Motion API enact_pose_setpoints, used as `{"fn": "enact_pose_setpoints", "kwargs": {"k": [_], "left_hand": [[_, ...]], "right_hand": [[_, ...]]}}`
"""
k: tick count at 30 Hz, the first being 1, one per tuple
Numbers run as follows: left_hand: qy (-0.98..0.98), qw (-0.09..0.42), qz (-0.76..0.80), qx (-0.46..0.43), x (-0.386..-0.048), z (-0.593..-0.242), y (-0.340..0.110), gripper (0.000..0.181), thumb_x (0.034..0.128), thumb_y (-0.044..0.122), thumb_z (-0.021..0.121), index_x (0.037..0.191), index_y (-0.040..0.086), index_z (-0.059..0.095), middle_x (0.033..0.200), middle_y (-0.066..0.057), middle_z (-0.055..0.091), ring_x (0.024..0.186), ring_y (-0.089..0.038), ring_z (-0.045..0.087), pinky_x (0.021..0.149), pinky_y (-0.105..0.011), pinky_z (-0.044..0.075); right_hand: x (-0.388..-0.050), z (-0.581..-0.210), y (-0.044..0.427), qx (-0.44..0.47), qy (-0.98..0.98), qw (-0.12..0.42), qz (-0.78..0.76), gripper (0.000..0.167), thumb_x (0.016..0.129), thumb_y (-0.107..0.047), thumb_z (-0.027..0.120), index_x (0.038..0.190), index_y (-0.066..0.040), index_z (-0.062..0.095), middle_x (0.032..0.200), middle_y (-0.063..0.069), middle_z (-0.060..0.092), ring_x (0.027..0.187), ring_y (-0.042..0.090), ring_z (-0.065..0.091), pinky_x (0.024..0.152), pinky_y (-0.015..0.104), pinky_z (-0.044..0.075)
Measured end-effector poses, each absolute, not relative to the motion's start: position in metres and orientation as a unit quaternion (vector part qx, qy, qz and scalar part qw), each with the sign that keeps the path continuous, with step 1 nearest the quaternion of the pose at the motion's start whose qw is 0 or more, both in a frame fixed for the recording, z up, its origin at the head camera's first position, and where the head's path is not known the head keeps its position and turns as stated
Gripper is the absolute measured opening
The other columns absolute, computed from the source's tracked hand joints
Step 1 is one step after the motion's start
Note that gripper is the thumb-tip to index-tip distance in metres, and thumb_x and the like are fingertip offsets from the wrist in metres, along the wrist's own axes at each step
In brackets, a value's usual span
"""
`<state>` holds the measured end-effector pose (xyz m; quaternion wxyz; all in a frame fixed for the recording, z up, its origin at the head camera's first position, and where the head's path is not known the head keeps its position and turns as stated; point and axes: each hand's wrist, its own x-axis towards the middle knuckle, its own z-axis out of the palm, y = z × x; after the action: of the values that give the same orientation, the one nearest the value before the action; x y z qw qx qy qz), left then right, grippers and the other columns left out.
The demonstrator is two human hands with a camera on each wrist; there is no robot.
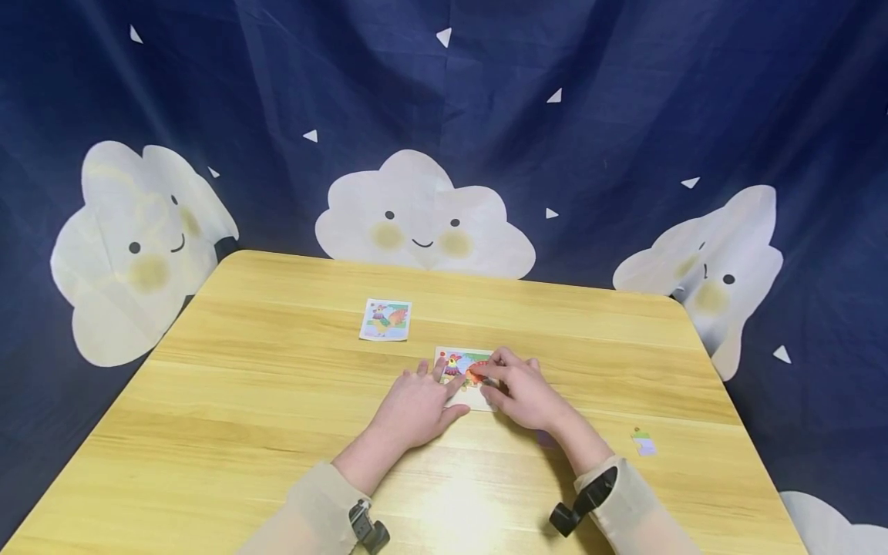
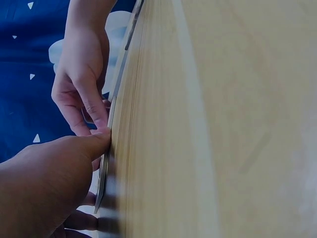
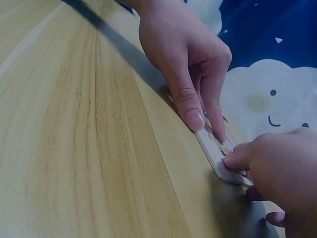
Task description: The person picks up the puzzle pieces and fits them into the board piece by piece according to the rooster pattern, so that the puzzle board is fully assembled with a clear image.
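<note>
A small pale jigsaw board (image 1: pixel 475 399) with a colourful rooster picture lies flat on the table under both hands. My left hand (image 1: pixel 414 406) rests at its left side, index fingertip on the picture and thumb by the near edge. From the right, my right hand (image 1: pixel 525 389) bends its thumb and fingers over an orange puzzle piece (image 1: pixel 475 375) in the rooster's tail, which the fingers partly hide. The right wrist view shows the board's pale corner (image 3: pixel 218 166) below the right thumb. In the left wrist view the board is edge-on.
A square picture card (image 1: pixel 385 320) of the same rooster lies behind the board to the left. One loose green and lilac puzzle piece (image 1: pixel 644 442) lies at the right. Something purple (image 1: pixel 546 439) shows partly under the right wrist. A dark blue curtain (image 1: pixel 444 92) hangs behind the table.
</note>
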<state>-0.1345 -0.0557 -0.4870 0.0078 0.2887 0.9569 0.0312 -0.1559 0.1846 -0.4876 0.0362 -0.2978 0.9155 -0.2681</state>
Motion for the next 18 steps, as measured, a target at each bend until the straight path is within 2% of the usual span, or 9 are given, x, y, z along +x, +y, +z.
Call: {"fn": "enact_pose_setpoints", "kwargs": {"k": [11, 18], "left_hand": [[0.956, 0.011, 0.042, 0.289, -0.1346, -0.4871, -0.056, 0.061, 0.1072, 0.063, 0.046, 0.156, 0.028, 0.057, 0.158, -0.017, 0.049, 0.137, -0.046, 0.055, 0.103, -0.061, 0.051], [0.957, 0.012, 0.039, 0.287, -0.1346, -0.4873, -0.0565, 0.061, 0.1073, 0.063, 0.045, 0.156, 0.028, 0.057, 0.159, -0.016, 0.049, 0.138, -0.045, 0.054, 0.103, -0.061, 0.051]], "right_hand": [[-0.154, -0.4908, 0.1854, -0.302, 0.926, 0.0, -0.227, 0.04, 0.104, -0.019, 0.069, 0.143, -0.018, 0.07, 0.112, -0.007, 0.052, 0.078, 0.001, 0.048, 0.079, 0.042, 0.027], [-0.152, -0.4936, 0.1832, -0.297, 0.924, -0.007, -0.242, 0.038, 0.106, -0.026, 0.068, 0.142, -0.016, 0.07, 0.115, -0.005, 0.053, 0.08, 0.003, 0.049, 0.077, 0.04, 0.027]]}}
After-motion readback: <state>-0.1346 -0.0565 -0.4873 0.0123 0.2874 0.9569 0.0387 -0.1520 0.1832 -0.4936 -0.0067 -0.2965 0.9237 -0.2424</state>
